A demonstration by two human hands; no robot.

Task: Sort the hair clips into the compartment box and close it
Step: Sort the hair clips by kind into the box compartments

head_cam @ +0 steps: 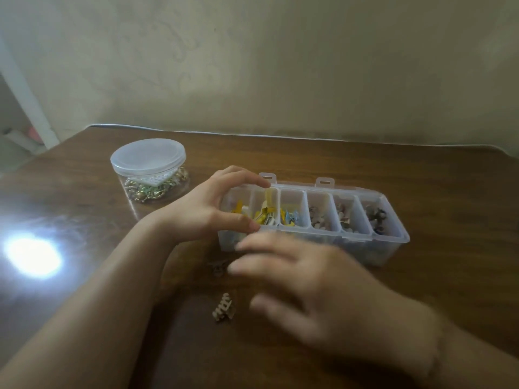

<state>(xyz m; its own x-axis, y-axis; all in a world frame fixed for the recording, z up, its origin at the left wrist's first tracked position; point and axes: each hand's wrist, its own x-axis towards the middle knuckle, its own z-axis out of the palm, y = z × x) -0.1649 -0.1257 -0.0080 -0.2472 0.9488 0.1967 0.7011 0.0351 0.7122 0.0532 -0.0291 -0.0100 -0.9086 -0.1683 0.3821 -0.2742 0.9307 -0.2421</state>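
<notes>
Nearest the camera, the right hand (323, 287) hovers low over the desk (449, 276), blurred, its fingers spread and fairly straight, with nothing in it that I can make out. Just to its left lie two loose hair clips: a beige claw clip (223, 308) close to the thumb, and a darker brown clip (217, 266) a little further on, near the fingertips. Both sit on the right hand's left side and much closer to it than to the other hand, so I judge this hand best placed to fetch them.

Beyond them stands the compartment box (387, 245), clear plastic, its long axis running left to right, lid open at the back, with yellow, blue and darker clips already in its cells. The left hand (207, 209) grips the box's left end, thumb on the near wall and fingers curled over the far wall.

Further back left is a round lidded jar (148, 161) of small trinkets. No writing or brand is legible anywhere.
</notes>
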